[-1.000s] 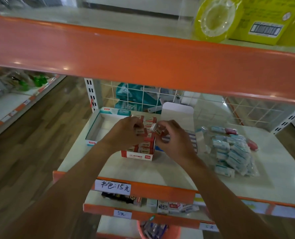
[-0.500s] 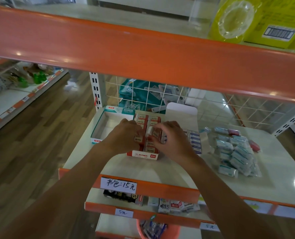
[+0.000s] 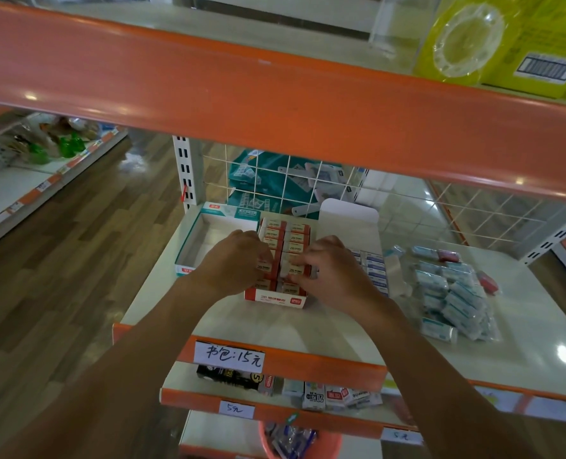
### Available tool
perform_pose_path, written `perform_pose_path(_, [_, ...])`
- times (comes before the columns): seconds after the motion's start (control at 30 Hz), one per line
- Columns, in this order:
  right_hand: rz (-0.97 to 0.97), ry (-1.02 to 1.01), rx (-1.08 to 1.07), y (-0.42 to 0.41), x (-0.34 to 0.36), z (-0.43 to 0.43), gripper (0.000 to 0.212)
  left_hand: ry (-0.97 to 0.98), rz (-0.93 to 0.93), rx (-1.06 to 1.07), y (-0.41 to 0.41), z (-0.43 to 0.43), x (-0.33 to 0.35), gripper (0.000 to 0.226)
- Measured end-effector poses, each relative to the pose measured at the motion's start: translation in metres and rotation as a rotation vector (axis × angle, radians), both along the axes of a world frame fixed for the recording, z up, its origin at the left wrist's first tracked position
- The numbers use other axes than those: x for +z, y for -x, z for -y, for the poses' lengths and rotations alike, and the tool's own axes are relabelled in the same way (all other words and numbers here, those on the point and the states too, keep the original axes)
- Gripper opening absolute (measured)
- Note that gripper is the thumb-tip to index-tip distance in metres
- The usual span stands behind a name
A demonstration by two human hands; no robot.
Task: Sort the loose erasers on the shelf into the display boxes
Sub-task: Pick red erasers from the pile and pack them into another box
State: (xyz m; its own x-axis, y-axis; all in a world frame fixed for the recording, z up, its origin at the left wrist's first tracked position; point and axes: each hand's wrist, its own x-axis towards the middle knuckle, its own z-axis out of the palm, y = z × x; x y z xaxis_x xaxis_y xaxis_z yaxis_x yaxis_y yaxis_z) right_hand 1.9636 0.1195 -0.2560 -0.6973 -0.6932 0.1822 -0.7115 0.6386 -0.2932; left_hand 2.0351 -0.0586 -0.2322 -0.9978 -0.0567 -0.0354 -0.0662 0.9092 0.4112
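Both hands have dropped onto the red box (image 3: 275, 300), which holds two rows of erasers (image 3: 296, 229). The right hand (image 3: 336, 274) pinches an eraser (image 3: 295, 269) in the right row; the left hand (image 3: 237, 260) curls over the left row, grip unclear. A bag (image 3: 453, 303) lies well right.

Handwritten in black on the white price tag (image 3: 229, 356) at the orange shelf edge (image 3: 324, 363): "书包:15元". On the smaller tag (image 3: 236, 409) one edge lower: "5元"; same on a third tag (image 3: 401, 436) further right. Printed on the erasers (image 3: 295, 239) in the red display box (image 3: 275, 301): "2B". On a small carton (image 3: 314, 396) on the lower shelf (image 3: 182, 382): "20". On the yellow box (image 3: 539, 66) up top, a barcode, too blurred to read
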Motion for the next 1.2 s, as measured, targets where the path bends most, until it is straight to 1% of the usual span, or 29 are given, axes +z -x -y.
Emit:
perform_pose_path(0.13, [0.002,-0.034,0.022,0.000,0.003,-0.001,0.039,-0.008,0.008,0.002,0.000,0.000,-0.002,0.034])
perform_pose_path(0.23, [0.001,-0.066,0.046,0.000,0.004,0.000,0.034,-0.008,0.004,0.003,0.000,0.001,-0.003,0.033])
perform_pose_path(0.5, [-0.018,-0.010,0.011,-0.001,-0.003,0.005,0.031,-0.012,0.001,-0.004,0.002,0.002,-0.006,0.032])
perform_pose_path(0.63, [0.034,0.022,0.010,0.002,-0.004,0.004,0.030,-0.019,0.002,-0.005,0.005,0.001,-0.007,0.029])
perform_pose_path(0.73, [0.093,0.069,0.017,0.004,-0.005,0.002,0.024,-0.013,0.000,-0.022,0.007,0.001,-0.007,0.028])
perform_pose_path(0.83, [0.107,0.054,0.014,0.005,-0.004,0.002,0.022,-0.002,-0.006,-0.027,0.008,0.001,-0.009,0.027])
perform_pose_path(0.97, [0.093,0.020,0.002,0.004,-0.004,0.004,0.024,0.012,0.005,-0.042,0.009,0.000,-0.007,0.029])
perform_pose_path(1.03, [0.066,0.004,0.000,0.004,-0.005,0.003,0.030,-0.016,0.012,-0.045,0.010,0.000,-0.004,0.029])
perform_pose_path(1.1, [0.040,0.011,-0.017,0.003,-0.005,-0.001,0.037,-0.049,-0.016,-0.030,0.012,-0.002,-0.001,0.028])
perform_pose_path(1.2, [0.001,0.075,-0.070,0.002,-0.003,-0.010,0.036,-0.043,-0.095,-0.015,0.016,-0.010,0.003,0.025])
